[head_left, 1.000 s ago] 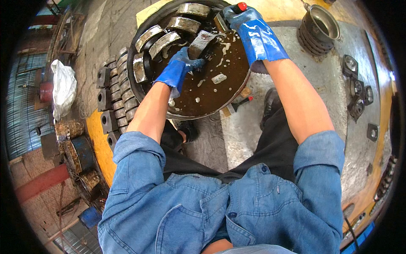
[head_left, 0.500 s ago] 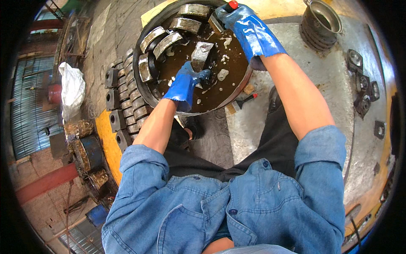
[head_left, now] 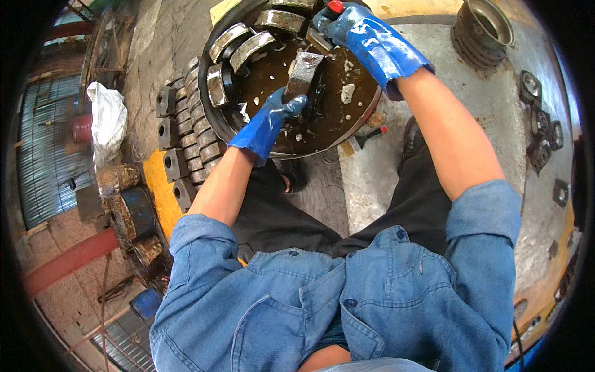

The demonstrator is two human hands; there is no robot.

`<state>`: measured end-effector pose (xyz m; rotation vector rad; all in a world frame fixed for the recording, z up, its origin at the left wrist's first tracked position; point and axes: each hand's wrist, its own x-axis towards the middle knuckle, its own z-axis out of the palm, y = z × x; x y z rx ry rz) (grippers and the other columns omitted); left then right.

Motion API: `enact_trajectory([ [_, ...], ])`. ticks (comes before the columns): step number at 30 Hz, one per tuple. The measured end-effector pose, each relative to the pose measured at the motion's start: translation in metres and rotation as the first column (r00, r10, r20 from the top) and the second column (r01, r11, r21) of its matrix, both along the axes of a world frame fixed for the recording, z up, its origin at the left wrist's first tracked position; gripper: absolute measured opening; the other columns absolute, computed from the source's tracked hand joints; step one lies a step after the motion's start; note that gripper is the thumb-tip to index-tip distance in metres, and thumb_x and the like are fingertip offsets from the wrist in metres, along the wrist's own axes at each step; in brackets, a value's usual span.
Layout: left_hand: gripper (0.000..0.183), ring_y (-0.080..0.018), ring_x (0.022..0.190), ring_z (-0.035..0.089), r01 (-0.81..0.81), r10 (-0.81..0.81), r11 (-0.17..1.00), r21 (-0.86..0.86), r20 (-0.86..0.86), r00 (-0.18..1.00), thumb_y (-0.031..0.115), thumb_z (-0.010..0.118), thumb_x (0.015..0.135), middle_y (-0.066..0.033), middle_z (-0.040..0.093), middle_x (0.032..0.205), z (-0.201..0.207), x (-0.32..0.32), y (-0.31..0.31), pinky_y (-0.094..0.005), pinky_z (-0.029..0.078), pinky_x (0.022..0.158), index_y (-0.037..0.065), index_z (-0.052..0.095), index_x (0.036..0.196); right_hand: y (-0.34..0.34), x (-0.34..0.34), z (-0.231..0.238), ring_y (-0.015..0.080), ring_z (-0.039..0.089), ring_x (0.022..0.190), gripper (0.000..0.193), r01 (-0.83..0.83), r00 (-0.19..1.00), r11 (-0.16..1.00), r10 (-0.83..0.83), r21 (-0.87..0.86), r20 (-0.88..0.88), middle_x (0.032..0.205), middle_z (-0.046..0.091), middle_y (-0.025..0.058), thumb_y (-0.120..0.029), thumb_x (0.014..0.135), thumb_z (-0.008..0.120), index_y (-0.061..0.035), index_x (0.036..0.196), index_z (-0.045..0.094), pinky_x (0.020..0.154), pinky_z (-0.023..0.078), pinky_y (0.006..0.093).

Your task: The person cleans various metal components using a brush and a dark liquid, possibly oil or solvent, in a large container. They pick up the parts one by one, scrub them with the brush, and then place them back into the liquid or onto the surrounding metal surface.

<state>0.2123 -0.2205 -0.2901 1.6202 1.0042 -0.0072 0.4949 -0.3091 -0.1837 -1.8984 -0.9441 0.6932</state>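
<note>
Both my hands wear blue rubber gloves. My left hand [head_left: 271,119] grips the near end of a wet, curved metal block [head_left: 305,73], which slants up out of dark brown liquid. In my right hand [head_left: 365,38], closed at the far side, is a paintbrush [head_left: 319,42] with a red-tipped handle. Its bristle end points toward the block but stays apart from it. The liquid fills a wide round tub [head_left: 214,121], with pale foam lumps floating on it. Several similar curved metal pieces [head_left: 254,49] rest along the tub's left and far sides.
Another brush [head_left: 365,139] lies on the floor just outside the tub's near right rim. Rows of stacked metal pieces [head_left: 197,115] and square blocks with holes [head_left: 167,133] stand on the left. A metal pot [head_left: 483,31] and dark square parts [head_left: 538,121] are on the right.
The view has shifted, moving the tub up and right in the picture. The metal block stands at a slightly different tilt in my left hand. Foam lumps have drifted. Both grips remain.
</note>
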Motion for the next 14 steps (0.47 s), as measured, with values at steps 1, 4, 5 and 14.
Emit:
enact_trajectory([
  [1, 0.063, -0.0152, 0.103, 0.065, 0.031, -0.024, 0.994, -0.105, 0.061, 0.998, 0.045, 0.077, 0.096, -0.0066, 0.073, 0.119, -0.002, -0.001, 0.002, -0.0321, 0.052, 0.093, 0.0, 0.062, 0.137, 0.004, -0.001, -0.001, 0.0181, 0.063, 0.067, 0.025, 0.019, 0.999, 0.999, -0.02, -0.028, -0.036, 0.073, 0.072, 0.0122, -0.033, 0.085, 0.076, -0.0089, 0.088, 0.074, 0.063, 0.05, 0.0362],
  [4, 0.056, -0.0152, 0.106, 0.063, -0.042, 0.062, 0.978, -0.206, 0.09, 0.994, 0.044, 0.068, 0.103, -0.006, 0.072, 0.121, 0.018, 0.0, -0.009, -0.0301, 0.049, 0.097, 0.0, 0.064, 0.137, 0.0, -0.003, 0.009, 0.0212, 0.062, 0.065, 0.027, -0.035, 0.999, 0.999, 0.035, -0.017, -0.002, 0.071, 0.07, 0.0138, -0.034, 0.085, 0.073, -0.0071, 0.086, 0.073, 0.064, 0.051, 0.0388],
  [5, 0.057, -0.0153, 0.109, 0.062, -0.018, 0.028, 0.987, -0.159, 0.062, 0.998, 0.046, 0.064, 0.105, -0.0058, 0.071, 0.123, 0.022, 0.0, -0.011, -0.0294, 0.045, 0.101, 0.0, 0.064, 0.138, -0.001, -0.005, 0.015, 0.0226, 0.062, 0.065, 0.029, -0.006, 1.0, 0.998, 0.008, -0.07, 0.03, 0.072, 0.07, 0.015, -0.035, 0.085, 0.073, -0.0059, 0.087, 0.073, 0.066, 0.051, 0.0393],
  [14, 0.043, -0.0127, 0.104, 0.062, -0.034, 0.062, 0.983, -0.182, 0.149, 0.987, 0.038, 0.056, 0.109, -0.002, 0.073, 0.113, 0.019, 0.006, -0.01, -0.0317, 0.048, 0.096, 0.003, 0.071, 0.128, 0.012, -0.002, -0.002, 0.0248, 0.068, 0.075, 0.033, 0.049, 0.993, 0.99, -0.034, -0.135, 0.114, 0.082, 0.075, 0.0189, -0.036, 0.09, 0.073, -0.0043, 0.098, 0.077, 0.072, 0.055, 0.0381],
])
